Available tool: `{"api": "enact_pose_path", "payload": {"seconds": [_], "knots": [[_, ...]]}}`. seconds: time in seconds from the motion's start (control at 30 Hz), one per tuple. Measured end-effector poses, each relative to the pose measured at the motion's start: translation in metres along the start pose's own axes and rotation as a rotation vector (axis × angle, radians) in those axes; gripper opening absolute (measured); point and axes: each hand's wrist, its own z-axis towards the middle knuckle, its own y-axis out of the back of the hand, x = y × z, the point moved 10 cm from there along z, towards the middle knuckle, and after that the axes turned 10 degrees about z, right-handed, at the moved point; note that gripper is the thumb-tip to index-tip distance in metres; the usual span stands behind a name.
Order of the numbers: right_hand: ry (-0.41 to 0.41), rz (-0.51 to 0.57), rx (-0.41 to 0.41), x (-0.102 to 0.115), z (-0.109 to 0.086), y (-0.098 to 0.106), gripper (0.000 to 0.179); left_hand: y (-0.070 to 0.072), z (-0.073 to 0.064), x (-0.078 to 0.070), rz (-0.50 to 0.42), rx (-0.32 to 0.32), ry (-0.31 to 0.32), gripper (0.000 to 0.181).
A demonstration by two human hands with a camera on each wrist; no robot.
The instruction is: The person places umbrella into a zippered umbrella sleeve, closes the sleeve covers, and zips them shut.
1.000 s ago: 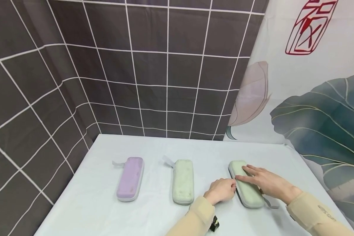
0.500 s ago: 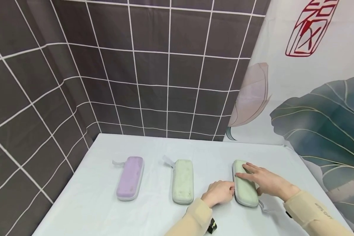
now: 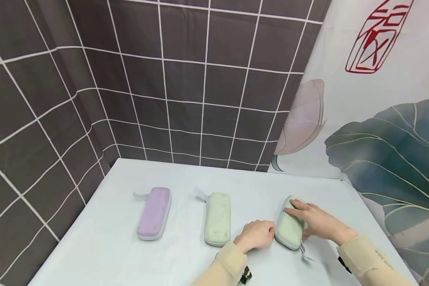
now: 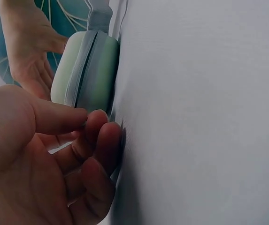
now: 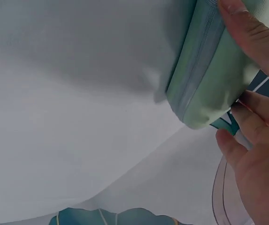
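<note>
At the right of the table lies a pale green zippered hard case [image 3: 288, 231], slanted in the head view. My right hand [image 3: 319, 222] grips it, fingers over its top and thumb along its near right side; the right wrist view has that thumb [image 5: 258, 42] against the case's side by the zipper. On the case's left edge, my left hand [image 3: 256, 235] is curled, and in the left wrist view its thumb [image 4: 61, 117] and forefinger pinch at the zipper [image 4: 81, 77]. The pull itself is hidden by the fingertips. A grey strap [image 4: 99, 16] hangs from the case's end.
Left of my hands, a second green case [image 3: 217, 220] and a purple case [image 3: 154, 214] lie on the white table [image 3: 186, 178], each with a strap at its far end. A dark gridded cloth [image 3: 186, 99] stands behind the table.
The green case has turned clockwise and shifted slightly left under my right hand, its strap swinging left too. My left hand stays pinched at its edge. The other cases have stayed put.
</note>
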Motion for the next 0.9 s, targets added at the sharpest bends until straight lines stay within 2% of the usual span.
{"api": "enact_pose_path", "payload": {"seconds": [0.1,0.27,0.37,0.6,0.73,0.9], "knots": [[-0.008,0.010,-0.020,0.000,0.001,-0.002,0.088,0.002,-0.002,0.002,-0.002,-0.024,-0.006,0.031],[-0.041,0.047,-0.010,-0.003,-0.004,-0.007,0.092,-0.003,-0.003,0.004,0.020,-0.018,0.004,0.032],[-0.059,0.028,-0.032,-0.005,-0.007,-0.004,0.091,-0.003,-0.002,0.002,0.017,-0.031,0.004,0.032],[-0.037,-0.037,-0.079,-0.004,-0.005,-0.001,0.090,-0.002,-0.004,0.005,-0.023,-0.037,0.031,0.034],[-0.032,-0.031,-0.123,-0.003,-0.003,0.003,0.090,0.003,-0.005,0.008,-0.013,-0.081,0.046,0.035],[-0.096,-0.006,-0.172,-0.005,-0.007,0.005,0.089,0.006,-0.007,0.007,-0.031,-0.112,0.042,0.035]]}}
